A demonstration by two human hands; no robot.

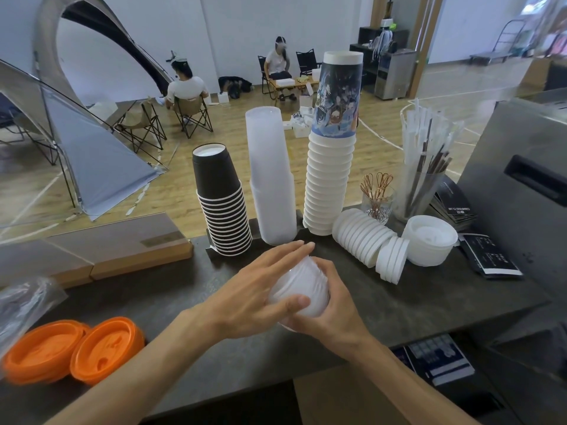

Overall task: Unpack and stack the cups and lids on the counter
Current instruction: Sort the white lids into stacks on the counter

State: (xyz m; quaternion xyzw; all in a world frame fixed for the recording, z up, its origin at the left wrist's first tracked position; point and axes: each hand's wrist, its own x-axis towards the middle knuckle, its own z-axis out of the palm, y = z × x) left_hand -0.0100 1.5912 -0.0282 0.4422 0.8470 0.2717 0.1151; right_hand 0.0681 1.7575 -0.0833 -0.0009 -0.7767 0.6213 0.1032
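Head view, looking down on a dark counter: at the centre of the frame both hands meet around a small stack of clear lids, held just above the countertop. Left hand comes in from the lower left, its fingers laid nearly straight across the top of the stack while its thumb presses against the near side. Right hand comes from the lower right and curls around the stack's right side and bottom, gripping it. Behind the hands, along the far edge of the counter, stand three inverted columns: black paper cups left of centre, frosted plastic cups in the middle, and tall white paper cups topped by one with a printed picture. To the right of these a row of white lids lies tipped on its side (its end touching the white cup column's base), and just beside it sits a short upright pile of translucent lids. At the lower left of the frame lie two piles of orange lids, with a crumpled clear plastic bag above them. A glass of wrapped straws stands at the upper right.
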